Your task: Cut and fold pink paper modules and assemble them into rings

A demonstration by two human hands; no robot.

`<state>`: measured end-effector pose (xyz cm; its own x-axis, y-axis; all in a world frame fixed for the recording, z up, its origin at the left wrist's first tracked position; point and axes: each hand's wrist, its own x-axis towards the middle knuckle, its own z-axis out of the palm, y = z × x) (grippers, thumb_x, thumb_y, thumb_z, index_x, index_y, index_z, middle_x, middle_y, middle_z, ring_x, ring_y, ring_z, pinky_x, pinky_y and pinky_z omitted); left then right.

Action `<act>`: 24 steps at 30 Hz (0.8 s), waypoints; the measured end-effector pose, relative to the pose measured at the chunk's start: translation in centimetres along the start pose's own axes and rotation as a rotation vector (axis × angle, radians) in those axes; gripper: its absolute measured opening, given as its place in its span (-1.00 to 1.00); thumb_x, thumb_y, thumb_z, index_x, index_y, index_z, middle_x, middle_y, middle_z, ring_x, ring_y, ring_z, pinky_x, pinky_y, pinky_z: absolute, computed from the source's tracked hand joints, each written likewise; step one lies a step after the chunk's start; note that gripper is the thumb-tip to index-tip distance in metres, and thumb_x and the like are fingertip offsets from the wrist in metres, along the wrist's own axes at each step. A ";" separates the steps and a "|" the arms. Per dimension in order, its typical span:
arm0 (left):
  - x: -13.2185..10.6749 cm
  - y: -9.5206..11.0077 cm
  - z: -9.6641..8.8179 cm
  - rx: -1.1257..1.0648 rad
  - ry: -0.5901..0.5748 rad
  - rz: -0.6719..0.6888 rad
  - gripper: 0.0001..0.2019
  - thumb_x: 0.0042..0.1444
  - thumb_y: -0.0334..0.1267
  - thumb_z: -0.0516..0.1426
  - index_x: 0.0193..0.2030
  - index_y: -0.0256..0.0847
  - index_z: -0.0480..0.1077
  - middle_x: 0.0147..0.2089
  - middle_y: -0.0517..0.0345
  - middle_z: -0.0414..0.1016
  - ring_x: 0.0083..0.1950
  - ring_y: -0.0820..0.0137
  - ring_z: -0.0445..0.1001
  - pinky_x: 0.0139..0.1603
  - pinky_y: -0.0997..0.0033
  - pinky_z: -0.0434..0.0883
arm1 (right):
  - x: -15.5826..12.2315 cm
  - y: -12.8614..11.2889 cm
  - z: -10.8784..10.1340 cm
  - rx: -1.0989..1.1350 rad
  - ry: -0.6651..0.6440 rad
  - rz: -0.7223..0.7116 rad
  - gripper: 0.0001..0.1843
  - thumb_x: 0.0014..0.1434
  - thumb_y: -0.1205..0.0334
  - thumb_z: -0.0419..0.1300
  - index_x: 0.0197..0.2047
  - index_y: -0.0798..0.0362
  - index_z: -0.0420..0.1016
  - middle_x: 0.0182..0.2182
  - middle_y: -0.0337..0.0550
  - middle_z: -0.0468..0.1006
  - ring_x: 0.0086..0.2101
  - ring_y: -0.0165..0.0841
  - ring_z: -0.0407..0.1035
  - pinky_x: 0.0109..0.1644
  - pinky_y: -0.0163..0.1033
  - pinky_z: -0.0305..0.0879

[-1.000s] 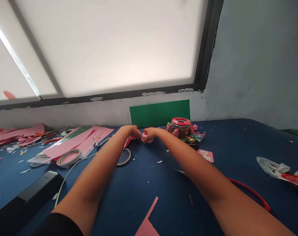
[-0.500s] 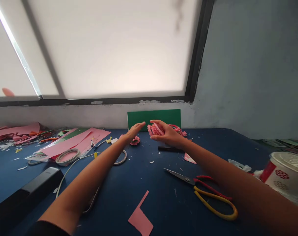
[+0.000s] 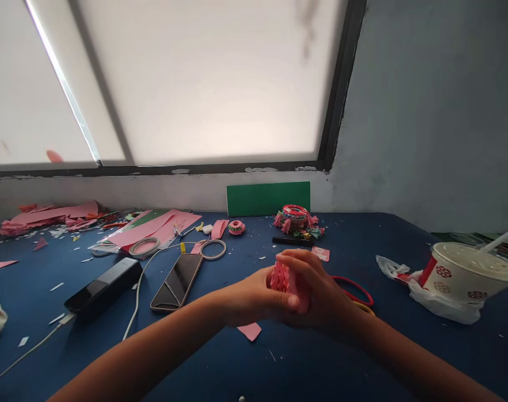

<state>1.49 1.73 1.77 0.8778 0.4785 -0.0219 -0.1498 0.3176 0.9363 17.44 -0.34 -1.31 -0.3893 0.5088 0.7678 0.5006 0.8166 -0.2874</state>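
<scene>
Two hands meet at lower centre of the frame: the left hand (image 3: 254, 298) and right hand (image 3: 321, 293) both clamp a pink folded paper bundle with zigzag edges (image 3: 284, 279) above the dark blue tabletop (image 3: 220, 357). Just right, red-handled scissors (image 3: 356, 287) lie partly hidden.

A blue table (image 3: 405, 234) is carrying a phone (image 3: 177, 281), 2 tape rings (image 3: 213, 249), pink paper sheets (image 3: 153, 226), a paper cup (image 3: 467, 272) and scattered scraps.
</scene>
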 end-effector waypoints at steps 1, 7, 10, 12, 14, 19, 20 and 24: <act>-0.2 -0.4 0.2 0.002 -0.006 -0.003 -0.52 -0.30 -0.19 0.35 -0.19 -0.31 0.39 -0.32 0.14 0.37 -0.28 0.44 0.37 -0.26 0.47 0.28 | -0.3 -0.2 -0.1 -0.007 -0.040 -0.005 -0.07 -0.18 0.02 0.36 0.20 -0.19 -0.01 0.02 -0.03 0.25 -0.03 -0.08 0.25 -0.03 0.00 0.29; -0.8 -2.6 0.5 -0.059 0.009 -0.013 -0.48 -0.31 -0.13 0.35 -0.17 -0.32 0.38 -0.32 0.13 0.37 -0.33 0.48 0.35 -0.35 0.54 0.24 | -1.5 -1.1 -0.4 0.097 -0.226 0.090 -0.03 -0.18 0.12 0.38 0.22 -0.19 -0.07 0.06 -0.02 0.25 -0.01 -0.14 0.28 -0.06 -0.13 0.35; -1.0 -2.6 0.6 -0.117 -0.005 -0.007 -0.40 -0.32 -0.04 0.34 -0.13 -0.35 0.38 -0.27 0.08 0.38 -0.28 0.44 0.36 -0.27 0.49 0.25 | -2.0 -1.0 0.1 0.178 -0.156 0.146 -0.07 -0.21 0.08 0.39 0.17 -0.18 0.00 -0.01 -0.04 0.30 -0.06 -0.15 0.32 -0.08 -0.14 0.36; -1.1 -2.4 0.7 -0.155 0.000 -0.029 -0.38 -0.26 0.05 0.28 -0.09 -0.35 0.38 -0.22 0.03 0.38 -0.25 0.41 0.36 -0.24 0.46 0.25 | -2.3 -0.8 0.3 0.211 -0.118 0.185 -0.04 -0.27 0.02 0.41 0.15 -0.18 0.01 -0.03 -0.05 0.32 -0.06 -0.12 0.32 -0.07 -0.11 0.35; -1.3 -2.1 0.7 -0.171 0.029 -0.049 -0.40 -0.18 0.07 0.24 -0.07 -0.33 0.36 -0.18 0.00 0.39 -0.23 0.40 0.37 -0.24 0.45 0.26 | -2.5 -0.8 0.4 0.245 -0.096 0.210 -0.03 -0.29 -0.03 0.41 0.15 -0.18 0.01 -0.02 -0.06 0.31 -0.06 -0.11 0.32 -0.06 -0.10 0.35; -1.4 -2.4 0.1 -0.181 0.076 -0.013 -0.53 -0.15 -0.16 0.28 -0.10 -0.33 0.35 -0.24 0.03 0.41 -0.30 0.44 0.41 -0.27 0.48 0.30 | -2.6 -0.9 0.6 0.277 -0.075 0.212 -0.03 -0.29 -0.03 0.41 0.15 -0.22 0.01 -0.03 -0.08 0.33 -0.08 -0.10 0.34 -0.10 -0.10 0.38; -1.4 -2.5 0.0 -0.176 0.075 -0.013 -0.57 -0.13 -0.18 0.27 -0.12 -0.35 0.36 -0.26 0.03 0.42 -0.32 0.45 0.41 -0.28 0.48 0.31 | -2.6 -0.9 0.6 0.271 -0.074 0.207 -0.02 -0.29 -0.02 0.41 0.15 -0.23 0.00 -0.03 -0.08 0.33 -0.08 -0.09 0.34 -0.10 -0.09 0.38; -1.3 -3.0 0.0 -0.178 0.052 -0.001 -0.67 -0.02 -0.20 0.20 -0.15 -0.37 0.36 -0.34 0.04 0.41 -0.42 0.47 0.41 -0.41 0.50 0.31 | -2.7 -0.9 1.1 0.244 -0.066 0.193 -0.02 -0.30 -0.04 0.41 0.15 -0.22 0.00 -0.01 -0.05 0.30 -0.06 -0.07 0.33 -0.11 -0.07 0.39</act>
<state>0.84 0.13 -1.03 0.8541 0.5182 -0.0450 -0.2311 0.4557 0.8596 17.20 -2.19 -3.70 -0.3581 0.6709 0.6493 0.3731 0.7403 -0.5592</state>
